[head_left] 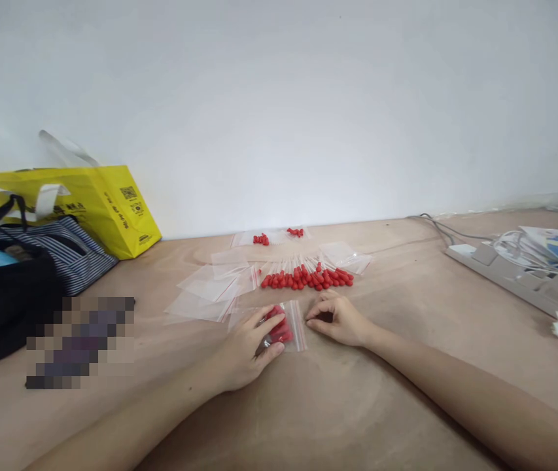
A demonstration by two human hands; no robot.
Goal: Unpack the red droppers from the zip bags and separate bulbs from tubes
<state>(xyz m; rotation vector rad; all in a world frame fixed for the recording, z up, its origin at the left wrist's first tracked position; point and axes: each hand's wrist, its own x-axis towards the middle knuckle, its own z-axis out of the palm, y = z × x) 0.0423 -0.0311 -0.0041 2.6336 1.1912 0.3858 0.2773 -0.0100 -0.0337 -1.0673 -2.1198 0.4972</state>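
Head view, looking down over a wooden tabletop [279,418]: the left hand [242,356] was partly closed, its fingers bent over a clear zip bag [299,330] and its thumb along the near side, so that it had hold of the bag against the wood. Bunched red pieces [281,327] showed inside, between thumb and forefinger, and the striped opening faced right. Just beside that edge was the right hand [340,318], fingers curled in, thumb and forefinger tips close together; whether they pinched anything could not be told.

Beyond both hands, red-headed sticks [303,278] lay in a loose row, heads toward the person and pale stems pointing to the wall [279,118]. Flat bags [205,291] overlapped to the left of the row, and another flat bag [342,256] lay behind its right end. Farther back, near the wall, two small red clusters [261,240] sat on clear plastic.

At the left stood a yellow tote [134,222], with a striped bag [75,255] and a black bag [8,320] before it; a blurred-out object [80,343] lay nearer. A power strip [504,278] with cables ran along the right.
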